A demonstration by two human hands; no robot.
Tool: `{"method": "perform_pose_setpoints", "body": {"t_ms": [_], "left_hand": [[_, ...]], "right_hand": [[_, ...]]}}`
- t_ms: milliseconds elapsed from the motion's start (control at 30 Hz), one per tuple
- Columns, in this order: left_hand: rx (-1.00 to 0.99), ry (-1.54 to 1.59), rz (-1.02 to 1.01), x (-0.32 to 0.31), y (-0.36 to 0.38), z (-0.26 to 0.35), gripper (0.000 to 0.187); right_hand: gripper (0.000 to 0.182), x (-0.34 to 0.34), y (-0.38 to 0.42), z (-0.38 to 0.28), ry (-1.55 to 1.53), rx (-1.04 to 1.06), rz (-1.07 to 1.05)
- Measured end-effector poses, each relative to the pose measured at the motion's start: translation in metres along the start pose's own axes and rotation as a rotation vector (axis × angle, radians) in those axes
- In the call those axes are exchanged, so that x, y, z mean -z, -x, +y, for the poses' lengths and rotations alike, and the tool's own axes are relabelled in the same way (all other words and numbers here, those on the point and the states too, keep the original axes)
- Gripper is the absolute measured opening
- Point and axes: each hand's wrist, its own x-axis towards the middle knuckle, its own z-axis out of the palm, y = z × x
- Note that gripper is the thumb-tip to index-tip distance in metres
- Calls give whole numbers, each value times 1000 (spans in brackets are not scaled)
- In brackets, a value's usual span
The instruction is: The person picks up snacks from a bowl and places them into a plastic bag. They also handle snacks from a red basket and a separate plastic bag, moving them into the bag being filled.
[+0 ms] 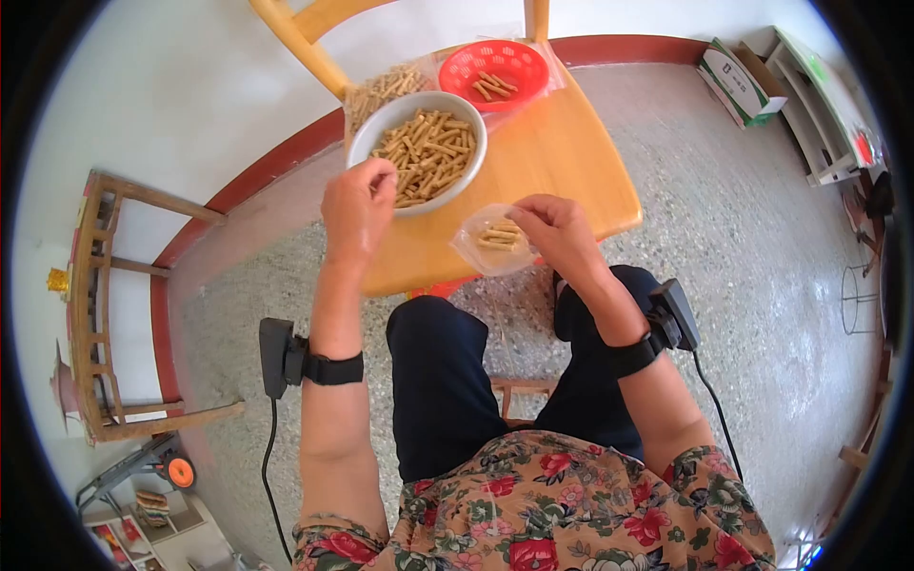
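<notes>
My left hand [360,214] is at the near left rim of a white bowl [481,143] full of short brown sticks [433,152]. Its fingers are curled together, and whatever they may hold is too small to make out. My right hand [557,228] pinches the edge of a small clear plastic bag [505,259] in front of the chair seat. Several sticks [499,235] lie inside that bag. Behind the bowl, a red basket [538,71] holds several sticks [494,86]. A larger clear bag of sticks [386,90] lies at the bowl's back left.
The bowl, basket and bags are on a wooden chair [562,152]. A wooden frame [100,314] stands at the left wall. At the back right are a cardboard box [738,86] and a white shelf unit [809,105]. Both forearms wear straps with cabled devices.
</notes>
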Motion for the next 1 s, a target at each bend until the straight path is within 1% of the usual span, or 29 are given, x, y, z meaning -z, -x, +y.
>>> {"method": "perform_pose_setpoints", "body": {"t_ms": [67,100,167,200,267,300,367,433,533,600,633,700,733,800,833,900,1000], "left_hand": [[107,-130,-54,5,-11,-27,7],[109,-133,-48,4,-13,-33,7],[167,-129,-115,1,-17,-46,6],[167,-130,-114,-1,-18,-45,6],[34,-206,-145,-12,-18,-40,6],[34,-205,-145,-18,-20,-40,6],[-45,-418,-183,-33,-25,-43,7],[-38,-415,-208,-45,-29,-46,9],[-33,-431,-160,-51,-30,-48,12],[-13,-246,-49,-48,-27,-49,12],[-13,-247,-49,-45,-26,-49,12],[293,410,-103,-36,-24,-45,11],[294,408,-103,-30,-21,-40,11],[326,759,-162,-17,-14,-28,12],[325,758,-166,-14,-12,-24,12],[258,875,-228,-11,-8,-18,14],[209,895,-279,-7,-2,-4,13]], "right_hand": [[17,0,2,-5,-8,-10,-9],[17,0,2,-7,-11,-29,-11],[17,1,2,-6,6,-32,-27],[17,2,2,-6,25,-40,-39],[17,5,3,-9,48,-47,-53],[17,5,2,-10,71,-56,-67],[17,5,1,-8,50,-44,-74],[16,5,1,-8,28,-33,-79],[16,2,0,-8,10,-35,-82],[15,1,-1,-4,18,13,-77],[15,1,-1,-5,18,13,-77],[16,1,-1,-10,23,-53,-92],[16,0,-1,-11,21,-53,-93],[16,-1,-2,-14,79,-32,-89],[16,-2,-2,-14,78,-33,-86],[17,-4,-2,-13,94,7,-75],[16,-7,-2,-7,105,31,-56]]}}
